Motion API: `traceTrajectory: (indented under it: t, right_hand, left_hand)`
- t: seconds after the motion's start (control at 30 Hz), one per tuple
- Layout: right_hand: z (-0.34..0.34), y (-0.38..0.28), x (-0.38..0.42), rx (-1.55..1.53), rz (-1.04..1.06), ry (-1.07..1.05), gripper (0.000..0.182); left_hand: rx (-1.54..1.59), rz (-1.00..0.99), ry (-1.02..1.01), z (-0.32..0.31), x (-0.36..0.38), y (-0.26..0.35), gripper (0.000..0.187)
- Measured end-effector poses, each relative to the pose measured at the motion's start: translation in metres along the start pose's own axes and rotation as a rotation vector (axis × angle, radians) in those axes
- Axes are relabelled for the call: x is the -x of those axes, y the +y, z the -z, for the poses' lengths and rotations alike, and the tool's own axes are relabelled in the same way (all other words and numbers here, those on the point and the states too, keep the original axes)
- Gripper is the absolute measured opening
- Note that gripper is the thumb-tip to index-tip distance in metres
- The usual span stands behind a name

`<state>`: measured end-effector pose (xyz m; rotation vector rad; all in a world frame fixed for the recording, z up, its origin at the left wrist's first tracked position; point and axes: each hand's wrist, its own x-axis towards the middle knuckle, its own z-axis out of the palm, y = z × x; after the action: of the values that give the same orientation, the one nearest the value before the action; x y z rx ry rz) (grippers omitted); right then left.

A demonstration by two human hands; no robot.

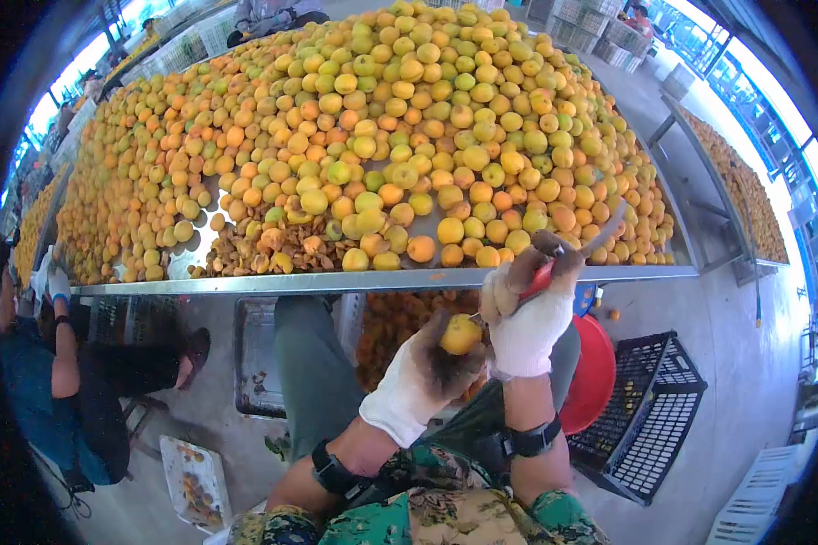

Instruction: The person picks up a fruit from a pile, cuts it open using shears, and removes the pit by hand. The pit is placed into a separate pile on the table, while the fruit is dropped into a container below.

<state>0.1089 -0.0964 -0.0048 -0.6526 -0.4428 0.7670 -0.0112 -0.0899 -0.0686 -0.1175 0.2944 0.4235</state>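
Note:
A yellow apricot (461,334) sits in the fingers of my left hand (418,377), which wears a white glove stained brown at the fingertips. My right hand (529,318), gloved the same way, is closed around a red-handled tool (538,280). From that hand a grey curved strip (605,229) sticks out to the upper right. The tool's thin tip is right at the apricot's upper side, and its exact kind is hidden by the fingers. Both hands are close together in front of the metal table edge (373,284), over my lap.
Apricots (409,109) are heaped across the table, with brown scraps (268,250) near its edge. Below stand a container of orange-brown pieces (400,331), a red basin (593,374), a black crate (650,418) and a white tray (195,481). Another person (64,381) sits at left.

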Motion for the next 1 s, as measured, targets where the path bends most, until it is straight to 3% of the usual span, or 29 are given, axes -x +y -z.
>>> traceTrajectory:
  t: [0.17, 0.23, 0.27, 0.3, 0.33, 0.4, 0.43, 0.53, 0.6, 0.63, 0.7, 0.8, 0.9, 0.97, 1.0]
  right_hand:
    - [0.026, 0.015, -0.015, -0.201, -0.154, -0.048, 0.038]
    - [0.031, 0.017, -0.018, -0.237, -0.282, 0.063, 0.038]
    - [0.038, 0.02, -0.02, -0.241, -0.284, 0.064, 0.038]
    - [0.043, 0.021, -0.024, -0.384, -0.367, -0.102, 0.038]
    - [0.047, 0.023, -0.026, -0.527, -0.445, -0.269, 0.037]
    - [0.048, 0.02, -0.019, -0.362, -0.432, -0.228, 0.036]
    - [0.047, 0.019, -0.017, -0.194, -0.419, -0.187, 0.035]
    - [0.051, 0.03, -0.018, -0.146, -0.434, -0.054, 0.028]
    - [0.049, 0.032, -0.016, -0.13, -0.419, 0.038, 0.021]
    - [0.05, 0.033, -0.013, -0.131, -0.421, 0.045, 0.021]
    - [0.049, 0.035, -0.011, -0.05, -0.37, 0.198, 0.019]
    - [0.045, 0.037, -0.002, -0.019, -0.291, 0.256, 0.016]
    - [0.029, 0.042, 0.013, 0.114, -0.248, 0.301, 0.013]
    - [0.033, 0.044, 0.011, 0.16, -0.182, 0.299, 0.014]
    - [0.035, 0.041, 0.007, 0.199, -0.163, 0.334, 0.013]
  left_hand:
    - [0.017, -0.015, 0.048, 0.013, -0.007, -0.003, 0.04]
    - [-0.027, -0.044, 0.047, 0.01, -0.006, -0.002, 0.04]
    - [-0.571, -0.208, -0.003, 0.006, -0.001, -0.001, 0.036]
    - [-1.116, -0.367, -0.057, 0.001, 0.002, 0.001, 0.034]
    - [-1.119, -0.364, -0.056, -0.002, 0.001, 0.008, 0.034]
    - [-1.966, -0.764, -0.139, -0.008, -0.001, 0.022, 0.037]
    - [-1.969, -0.76, -0.14, -0.007, -0.002, 0.023, 0.037]
    - [-1.991, -0.785, -0.097, 0.003, -0.01, 0.021, 0.044]
    - [-1.28, -0.492, 0.041, 0.009, -0.013, 0.012, 0.048]
    - [-1.28, -0.485, 0.045, 0.01, -0.013, 0.012, 0.048]
    - [-1.82, -0.61, 0.149, 0.006, -0.012, 0.015, 0.05]
    - [-2.078, -0.784, 0.185, 0.018, -0.02, 0.012, 0.048]
    - [-1.836, -0.705, 0.274, 0.057, -0.041, 0.017, 0.05]
    - [-1.879, -0.71, 0.248, 0.065, -0.043, 0.02, 0.054]
    - [-1.609, -0.712, 0.225, 0.055, -0.041, 0.022, 0.058]
